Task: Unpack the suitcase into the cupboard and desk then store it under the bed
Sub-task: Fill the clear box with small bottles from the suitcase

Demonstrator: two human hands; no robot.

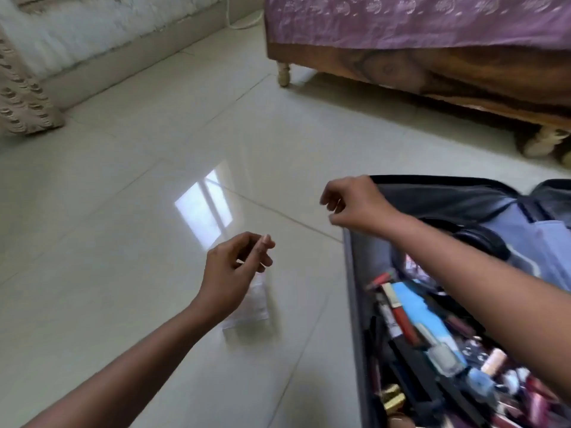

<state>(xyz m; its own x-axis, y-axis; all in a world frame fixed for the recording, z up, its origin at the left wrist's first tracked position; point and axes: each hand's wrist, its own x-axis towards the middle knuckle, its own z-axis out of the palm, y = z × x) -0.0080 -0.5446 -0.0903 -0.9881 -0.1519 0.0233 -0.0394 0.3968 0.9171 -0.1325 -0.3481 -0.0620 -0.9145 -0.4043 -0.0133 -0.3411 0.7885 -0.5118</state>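
The left hand [230, 274] covers the upper end of a clear packet [251, 307] below its grip, so whether the fingers touch it cannot be told. The right forearm [482, 273] hides part of the suitcase [352, 291] contents, and the jumble [432, 341] beneath that arm is smeared by motion; single items are mostly unreadable. The suitcase runs off the right and bottom edges. Beyond the right hand [352, 205], the bed [432, 69] is cut by the top and right edges, its far leg [543, 143] blurred.
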